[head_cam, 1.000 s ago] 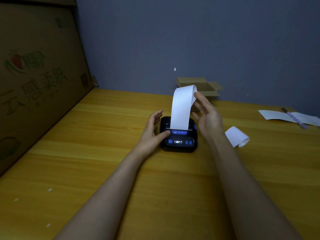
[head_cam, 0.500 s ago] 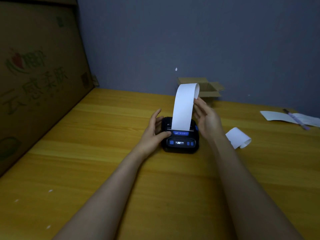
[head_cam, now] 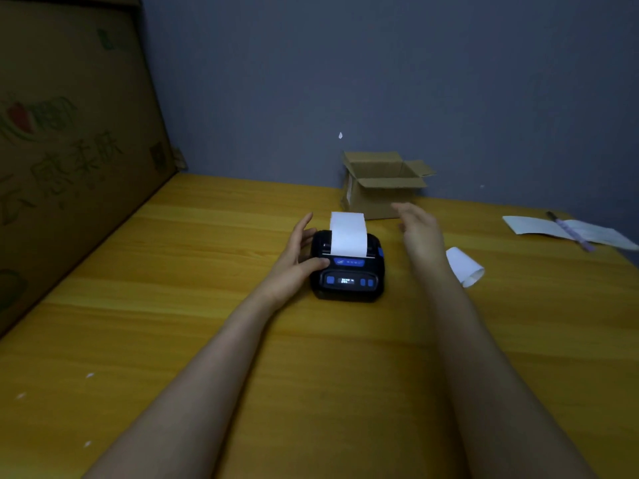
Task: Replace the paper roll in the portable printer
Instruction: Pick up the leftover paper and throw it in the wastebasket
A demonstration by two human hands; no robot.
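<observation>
A small black portable printer point(head_cam: 347, 281) with blue buttons and a lit display sits on the yellow wooden table point(head_cam: 173, 305). A white paper strip point(head_cam: 347, 236) comes out of its slot and lies back over the lid. My left hand point(head_cam: 299, 257) grips the printer's left side, thumb pressed on the front edge. To the right of the printer my right hand point(head_cam: 420, 233) hovers above the table, fingers apart, holding nothing. A curled piece of white paper point(head_cam: 465, 267) lies on the table right of that hand.
A small open cardboard box point(head_cam: 380, 188) stands behind the printer against the grey wall. A large cardboard box point(head_cam: 69, 150) lines the left side. At the far right a pen point(head_cam: 570, 231) rests on a white sheet point(head_cam: 539, 226).
My right hand has let go of the paper strip and moved right. The strip, held upright before, now lies low over the printer's lid. My left hand stays on the printer.
</observation>
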